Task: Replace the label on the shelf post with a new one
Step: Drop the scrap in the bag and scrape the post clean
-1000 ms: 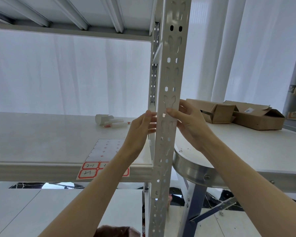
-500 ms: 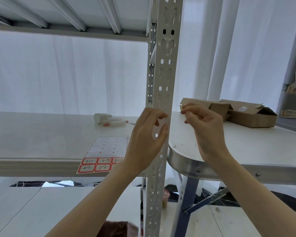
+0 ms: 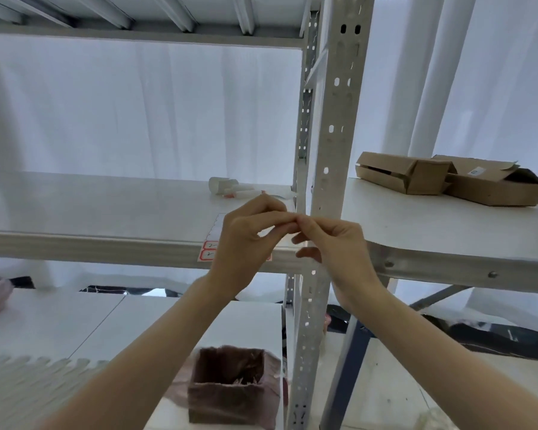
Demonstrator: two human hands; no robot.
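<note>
The white perforated shelf post (image 3: 333,135) rises through the middle of the view. My left hand (image 3: 246,243) and my right hand (image 3: 336,252) meet fingertip to fingertip just left of the post, at the height of the shelf board (image 3: 106,246). They pinch a small pale scrap, apparently a label (image 3: 272,234), mostly hidden by the fingers. A label sheet (image 3: 210,251) with red-bordered labels lies on the shelf's front edge, partly behind my left hand.
Small white tubes or markers (image 3: 230,189) lie further back on the shelf. Two open cardboard boxes (image 3: 448,178) sit on the round-cornered table (image 3: 448,262) to the right. A brown bin lined with a pink bag (image 3: 230,383) stands below.
Both hands have come off the post, dropped lower and joined at the fingertips. The view has tilted down, so the bin now shows.
</note>
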